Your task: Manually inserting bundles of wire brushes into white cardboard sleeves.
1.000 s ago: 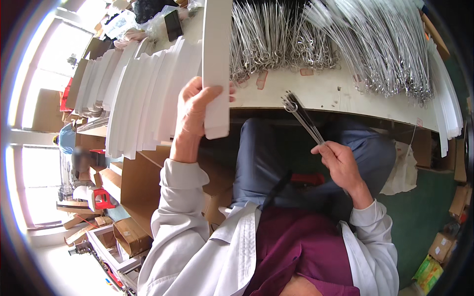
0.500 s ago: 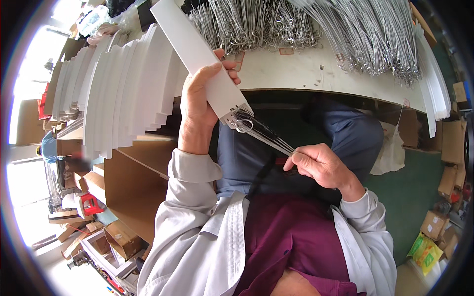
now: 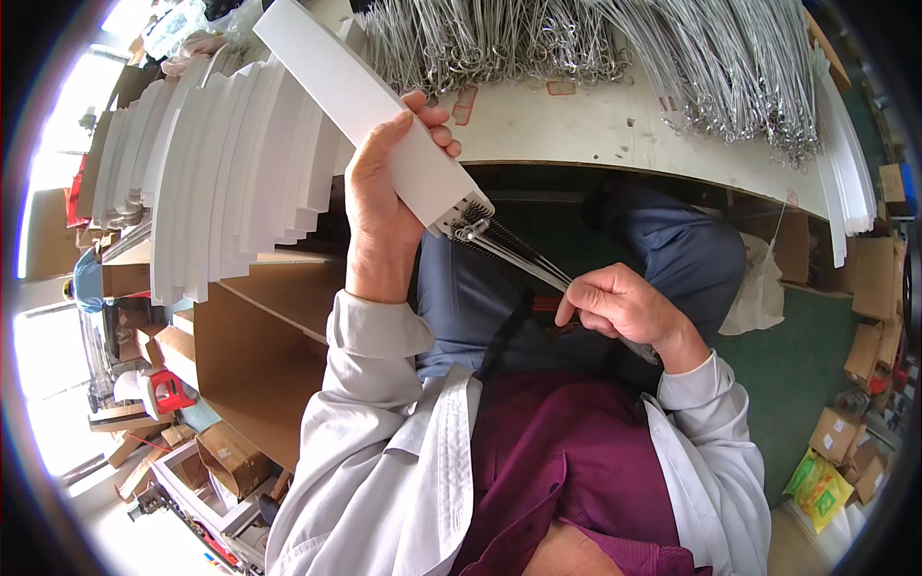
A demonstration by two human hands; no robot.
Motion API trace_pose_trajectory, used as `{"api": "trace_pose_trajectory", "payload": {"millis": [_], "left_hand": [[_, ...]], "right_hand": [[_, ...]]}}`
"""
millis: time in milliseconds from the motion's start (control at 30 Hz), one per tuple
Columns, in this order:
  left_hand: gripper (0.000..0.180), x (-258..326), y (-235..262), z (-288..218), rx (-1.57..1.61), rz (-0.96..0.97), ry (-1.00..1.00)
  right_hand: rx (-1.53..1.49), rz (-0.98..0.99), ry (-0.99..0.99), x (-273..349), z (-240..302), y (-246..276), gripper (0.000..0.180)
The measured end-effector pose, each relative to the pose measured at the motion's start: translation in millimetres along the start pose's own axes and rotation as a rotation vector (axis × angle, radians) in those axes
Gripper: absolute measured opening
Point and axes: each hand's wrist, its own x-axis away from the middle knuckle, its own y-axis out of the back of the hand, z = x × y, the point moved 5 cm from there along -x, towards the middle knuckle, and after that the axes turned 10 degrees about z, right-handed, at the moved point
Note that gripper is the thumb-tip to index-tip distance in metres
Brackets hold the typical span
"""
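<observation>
My left hand (image 3: pixel 379 197) is wrapped round a long, narrow white box (image 3: pixel 336 91), thumb on its upper face and fingers round the far side. The box slants, its open end toward my lap. At that mouth is a small bundle of thin wire brushes (image 3: pixel 523 253), with dark bristles and twisted metal stems; their front ends sit in the opening. A wire loop shows right at the mouth. My right hand (image 3: pixel 624 309) pinches the bundle farther down between thumb and fingers, and part of it passes under the palm.
Across the pale table (image 3: pixel 567 130) lie heaps of looped wire brushes (image 3: pixel 711 72). Flat white boxes (image 3: pixel 230 173) stand in a row at left, above an open cardboard carton (image 3: pixel 254 370). More white strips (image 3: pixel 840 158) hang over the right edge. A red stool (image 3: pixel 169 392) stands far left.
The box and my left hand have shifted slightly left. The brush ends and the wire loop sit closer to the box mouth, and my right hand has tilted a little.
</observation>
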Motion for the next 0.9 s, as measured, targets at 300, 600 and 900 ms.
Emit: {"api": "trace_pose_trajectory", "payload": {"millis": [300, 600, 900], "left_hand": [[0.035, 15, 2, 14, -0.065, -0.131, 0.036], [0.036, 27, 3, 41, -0.06, -0.223, 0.068], [0.026, 40, -4, 68, 0.089, -0.221, 0.097]], "right_hand": [[0.482, -0.319, 0.129, 4, 1, 11, 0.031], [0.809, -0.518, 0.261, -4, 10, -1, 0.028], [0.812, -0.457, 0.304, -35, 36, -5, 0.022]]}}
